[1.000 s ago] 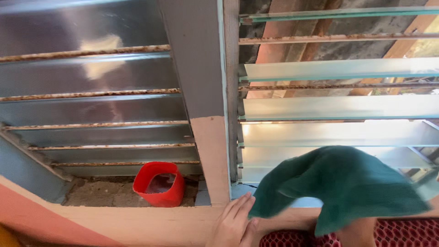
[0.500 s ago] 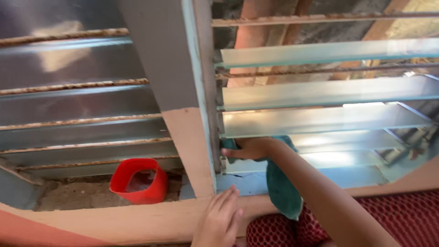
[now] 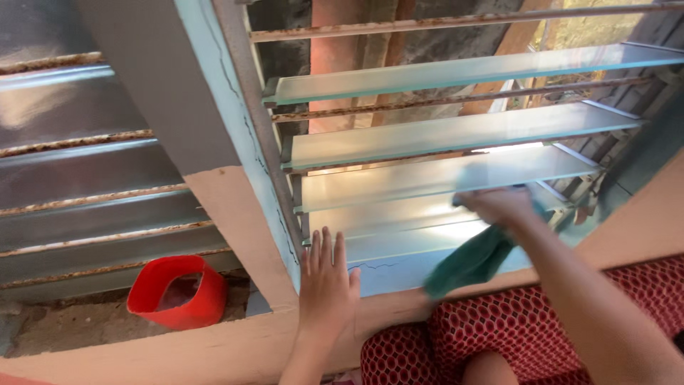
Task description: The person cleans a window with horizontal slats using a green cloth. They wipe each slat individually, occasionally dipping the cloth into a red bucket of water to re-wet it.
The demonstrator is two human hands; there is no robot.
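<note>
Our right hand (image 3: 499,205) grips the green cloth (image 3: 470,260) against a glass louvre slat (image 3: 434,182); our left hand (image 3: 326,281), fingers spread flat, braces on the sill (image 3: 214,349).

A grey and peach pillar (image 3: 206,164) divides the wall. Right of the pillar, frosted glass louvres (image 3: 434,132) glow with daylight behind rusty bars (image 3: 399,27). Left of the pillar, closed grey slats (image 3: 78,171) sit above a dusty sill (image 3: 92,324).

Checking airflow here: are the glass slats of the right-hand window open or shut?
Open. The glass slats lie tilted near flat with gaps between them, and the wall and timber outside show through the gaps.
</note>
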